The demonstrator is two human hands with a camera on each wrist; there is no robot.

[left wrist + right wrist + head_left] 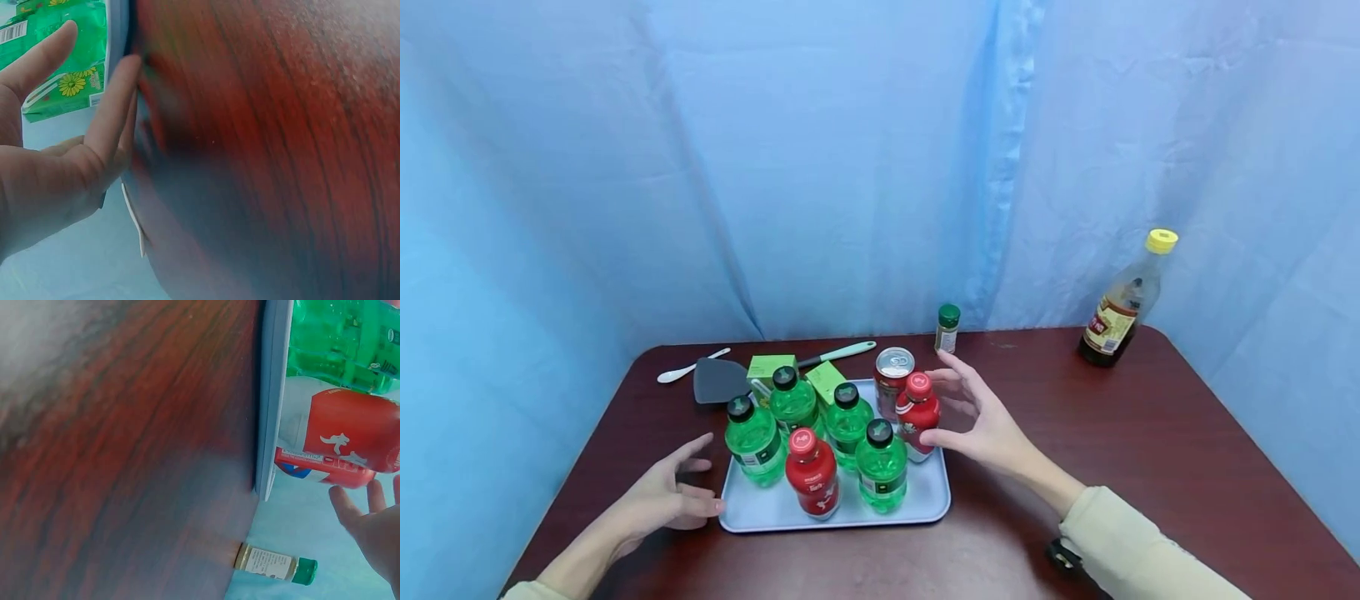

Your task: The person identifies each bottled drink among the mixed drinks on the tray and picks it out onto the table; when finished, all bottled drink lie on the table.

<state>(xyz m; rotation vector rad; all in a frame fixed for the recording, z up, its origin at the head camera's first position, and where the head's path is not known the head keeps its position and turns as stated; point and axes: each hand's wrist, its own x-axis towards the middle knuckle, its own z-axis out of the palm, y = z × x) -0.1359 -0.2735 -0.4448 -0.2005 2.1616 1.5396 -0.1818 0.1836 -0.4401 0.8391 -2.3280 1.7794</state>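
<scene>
A pale blue-grey tray (756, 515) bears several green soda bottles (882, 475) with black caps, two red bottles, a soda can (893, 383) and green cartons (772, 365). My left hand (658, 500) is at the tray's left edge, fingers extended; its thumb tip appears at the front left corner, contact unclear. On the other side, my right hand (985, 421) spreads beside the right red bottle (917, 417), thumb in front and fingers behind. In the right wrist view, fingertips (342, 501) show just off the red containers. The front red bottle (814, 479) stands upright.
Behind the tray lie a grey spatula (718, 381), a white spoon (688, 369) and a mint-handled utensil (846, 351). A green-capped spice jar (947, 329) stands at the back, and a yellow-capped sauce bottle (1120, 312) at far right. Blue curtains (850, 167) surround the dark wooden table (1075, 433).
</scene>
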